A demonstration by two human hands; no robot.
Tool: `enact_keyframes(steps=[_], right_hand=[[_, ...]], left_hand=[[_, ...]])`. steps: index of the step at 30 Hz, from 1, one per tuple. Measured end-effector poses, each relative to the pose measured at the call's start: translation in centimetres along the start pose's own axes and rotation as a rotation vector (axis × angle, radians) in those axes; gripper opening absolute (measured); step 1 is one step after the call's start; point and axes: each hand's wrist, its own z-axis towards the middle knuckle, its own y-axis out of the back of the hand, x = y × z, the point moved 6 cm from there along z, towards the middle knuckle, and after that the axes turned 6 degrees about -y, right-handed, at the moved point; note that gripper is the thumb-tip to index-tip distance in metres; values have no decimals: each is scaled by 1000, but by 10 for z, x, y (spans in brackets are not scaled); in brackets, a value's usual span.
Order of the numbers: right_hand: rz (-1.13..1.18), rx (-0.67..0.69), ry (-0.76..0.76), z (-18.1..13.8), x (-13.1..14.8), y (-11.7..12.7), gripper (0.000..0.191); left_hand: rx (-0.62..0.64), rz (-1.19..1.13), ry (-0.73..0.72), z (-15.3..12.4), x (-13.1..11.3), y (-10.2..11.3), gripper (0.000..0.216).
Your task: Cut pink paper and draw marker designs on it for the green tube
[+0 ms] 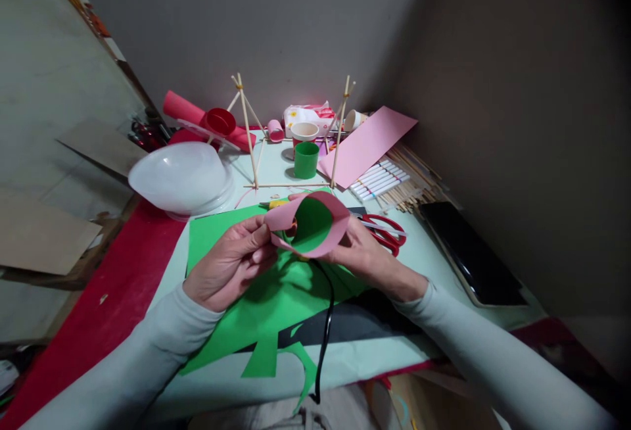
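A curved strip of pink paper point(339, 218) is bent round into an open loop above the green paper sheets point(231, 325). My left hand point(235, 256) pinches its left end between thumb and fingers. On the other side, my right hand point(371, 256) grips the strip, with its fingers partly hidden behind it. Green shows through the loop's opening. Scissors with red handles point(389, 236) lie just beyond my right hand. A yellow piece with a dark tip point(274, 205) pokes out behind the loop. From below my hands a black cord point(327, 331) runs towards the table's front edge.
A frame of wooden sticks point(250, 137) stands at the back, around a green paper cup point(306, 162). White plastic bowls point(180, 177) are at left. To the right lie a pink sheet point(372, 147), white pens point(379, 180), loose sticks point(419, 183) and a black tablet-like slab point(470, 252).
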Motion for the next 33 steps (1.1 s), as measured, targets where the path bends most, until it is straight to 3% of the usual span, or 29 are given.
enact_keyframes(steps=[3, 7, 13, 18, 23, 26, 33], right_hand=[[-181, -87, 72, -1, 14, -6, 83], [-230, -255, 146, -6, 22, -12, 96], [-487, -492, 457, -22, 41, -9, 74], [-939, -610, 675, -36, 60, -8, 50], [-1202, -568, 714, -36, 65, -14, 23], [-1183, -517, 722, -33, 62, -17, 10], [-1043, -487, 628, -29, 56, -11, 6]], left_hand=[[86, -2, 39, -1, 3, -10, 35], [44, -30, 36, -3, 8, -10, 40], [45, 4, 15, -5, 8, -9, 42], [26, 7, -4, -5, 6, -7, 39], [0, 42, -6, -4, 7, -6, 39], [-20, 81, -31, -4, 7, -5, 40], [-54, 157, -92, -6, 3, -3, 38]])
